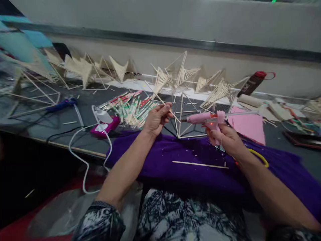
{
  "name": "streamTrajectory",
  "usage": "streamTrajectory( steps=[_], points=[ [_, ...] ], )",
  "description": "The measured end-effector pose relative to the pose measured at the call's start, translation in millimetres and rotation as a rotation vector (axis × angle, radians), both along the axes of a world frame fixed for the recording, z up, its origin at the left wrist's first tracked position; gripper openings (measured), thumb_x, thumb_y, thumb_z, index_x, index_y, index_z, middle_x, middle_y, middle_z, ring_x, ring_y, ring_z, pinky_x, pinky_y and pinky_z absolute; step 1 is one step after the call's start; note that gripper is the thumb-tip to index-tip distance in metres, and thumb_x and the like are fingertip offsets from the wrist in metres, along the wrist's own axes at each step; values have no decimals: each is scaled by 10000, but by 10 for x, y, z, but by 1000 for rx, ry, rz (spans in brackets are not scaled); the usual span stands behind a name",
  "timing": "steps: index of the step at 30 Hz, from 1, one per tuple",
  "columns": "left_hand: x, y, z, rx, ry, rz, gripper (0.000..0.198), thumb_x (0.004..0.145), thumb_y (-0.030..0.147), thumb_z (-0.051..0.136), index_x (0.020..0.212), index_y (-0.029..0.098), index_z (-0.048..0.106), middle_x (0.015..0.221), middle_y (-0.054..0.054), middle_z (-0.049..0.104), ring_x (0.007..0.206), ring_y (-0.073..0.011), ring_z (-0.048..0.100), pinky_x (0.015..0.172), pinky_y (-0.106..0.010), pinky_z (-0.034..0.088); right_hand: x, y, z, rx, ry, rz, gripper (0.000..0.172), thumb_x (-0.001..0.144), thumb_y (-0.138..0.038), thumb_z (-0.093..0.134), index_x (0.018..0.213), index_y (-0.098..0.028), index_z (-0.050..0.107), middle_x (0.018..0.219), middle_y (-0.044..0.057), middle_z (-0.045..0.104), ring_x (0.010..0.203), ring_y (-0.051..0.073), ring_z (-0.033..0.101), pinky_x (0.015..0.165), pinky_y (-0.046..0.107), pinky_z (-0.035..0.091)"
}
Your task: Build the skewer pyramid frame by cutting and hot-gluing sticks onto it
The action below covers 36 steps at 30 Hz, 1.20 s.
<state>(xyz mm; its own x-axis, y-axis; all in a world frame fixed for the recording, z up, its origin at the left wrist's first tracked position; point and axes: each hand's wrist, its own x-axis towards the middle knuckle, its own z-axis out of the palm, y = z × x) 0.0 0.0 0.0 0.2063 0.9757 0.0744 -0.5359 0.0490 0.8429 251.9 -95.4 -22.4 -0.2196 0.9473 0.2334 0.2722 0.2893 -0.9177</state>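
Observation:
My left hand pinches a thin wooden stick that slants up to the left. My right hand grips a pink glue gun, whose nozzle points left toward the stick's lower end. Just behind the nozzle stands a small pyramid frame of sticks. Both hands hover over a purple cloth on which a loose stick lies.
Several finished stick-and-string shapes line the wall. A heap of wrapped chopsticks, a magenta device with a white cable, a blue glue gun, pink paper and a dark bottle lie on the grey table.

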Motion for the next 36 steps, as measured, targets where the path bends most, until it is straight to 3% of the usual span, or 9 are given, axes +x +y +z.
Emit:
streamTrajectory(
  steps=[15,27,36],
  points=[
    [-5,36,-24,30,25,24,246,622,262,778,811,143,673,624,36,623,490,-36,590,348,-98,387,17,4,12,-21,11,-9,192,878,-351,522,972,-191,573,660,-14,532,558,105,473,542,251,364],
    [9,-1,-10,63,84,11,249,612,264,775,796,133,671,592,32,606,476,-46,578,348,-111,379,-6,21,-8,-12,-10,-48,197,866,-366,532,861,-175,579,641,-8,534,561,107,488,538,242,376],
    [-17,18,29,37,82,56,244,611,261,764,797,142,660,591,38,597,464,-40,560,338,-105,354,-31,27,123,-42,128,-106,214,860,-372,523,884,-169,588,575,-15,560,447,87,462,448,226,371]
  ],
)
